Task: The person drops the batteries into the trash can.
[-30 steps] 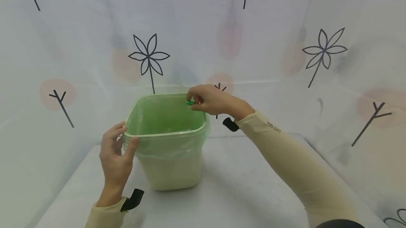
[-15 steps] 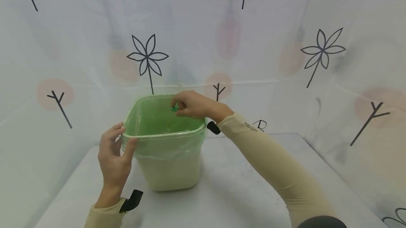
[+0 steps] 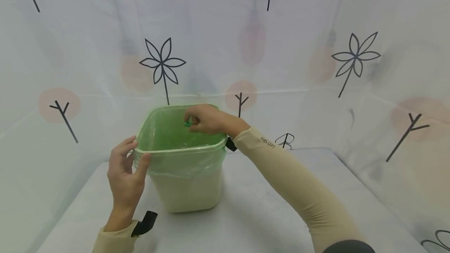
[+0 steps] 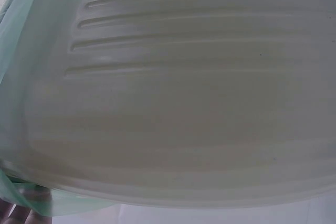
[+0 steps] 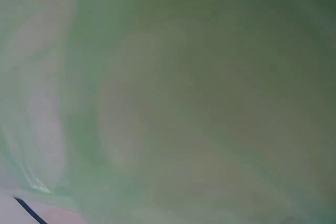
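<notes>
A cream trash can [image 3: 186, 192] stands upright, lined with a translucent green garbage bag [image 3: 190, 163] folded down over its rim. My left hand [image 3: 126, 178] holds the can's near left corner, thumb on the front and fingers round the side. In the left wrist view the can's ribbed wall [image 4: 184, 103] fills most of the frame, and a few fingertips [image 4: 37, 216] show at the lower left. My right hand [image 3: 211, 120] pinches a small shiny green scrap [image 3: 188, 124] over the can's opening. The right wrist view shows only blurred green bag film [image 5: 126, 129].
A white-covered table [image 3: 267, 202] lies under the can. Behind it hangs a white curtain [image 3: 211, 42] printed with leaf, flower and twig drawings. A black wrist mount [image 3: 145, 223] sits at the left cuff, another [image 3: 230, 144] beside the right wrist at the can's rim.
My right hand has moved left and slightly down, from the far right rim to over the opening, with the green scrap still pinched. The left hand keeps its hold on the can.
</notes>
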`<state>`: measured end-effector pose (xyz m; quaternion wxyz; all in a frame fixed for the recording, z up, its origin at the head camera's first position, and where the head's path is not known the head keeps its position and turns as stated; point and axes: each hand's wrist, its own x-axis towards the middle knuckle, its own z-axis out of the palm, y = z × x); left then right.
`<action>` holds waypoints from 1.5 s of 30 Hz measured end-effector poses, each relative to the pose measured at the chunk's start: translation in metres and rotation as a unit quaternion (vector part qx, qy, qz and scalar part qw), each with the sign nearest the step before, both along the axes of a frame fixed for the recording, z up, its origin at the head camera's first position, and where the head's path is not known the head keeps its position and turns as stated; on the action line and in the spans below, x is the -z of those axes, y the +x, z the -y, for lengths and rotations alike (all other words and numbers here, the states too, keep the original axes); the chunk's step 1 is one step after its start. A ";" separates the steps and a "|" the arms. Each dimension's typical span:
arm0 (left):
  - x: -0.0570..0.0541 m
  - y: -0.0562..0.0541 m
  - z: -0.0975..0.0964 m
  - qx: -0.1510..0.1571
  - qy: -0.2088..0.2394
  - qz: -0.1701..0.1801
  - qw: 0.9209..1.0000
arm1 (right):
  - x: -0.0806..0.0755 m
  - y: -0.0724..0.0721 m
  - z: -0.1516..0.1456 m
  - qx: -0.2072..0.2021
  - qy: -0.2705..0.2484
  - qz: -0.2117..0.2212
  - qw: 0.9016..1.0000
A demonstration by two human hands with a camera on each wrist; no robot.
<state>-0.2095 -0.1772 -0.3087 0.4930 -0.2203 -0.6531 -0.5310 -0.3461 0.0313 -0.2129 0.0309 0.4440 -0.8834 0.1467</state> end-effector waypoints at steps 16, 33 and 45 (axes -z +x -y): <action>0.000 -0.002 0.000 0.008 0.011 -0.006 1.000 | 0.001 0.000 0.001 0.006 0.020 -0.004 1.000; -0.001 -0.002 0.001 0.008 0.011 -0.002 1.000 | 0.001 0.000 0.002 0.016 0.020 0.005 1.000; 0.000 -0.003 0.001 0.011 0.015 -0.005 1.000 | -0.003 0.001 -0.006 0.004 -0.043 -0.001 0.999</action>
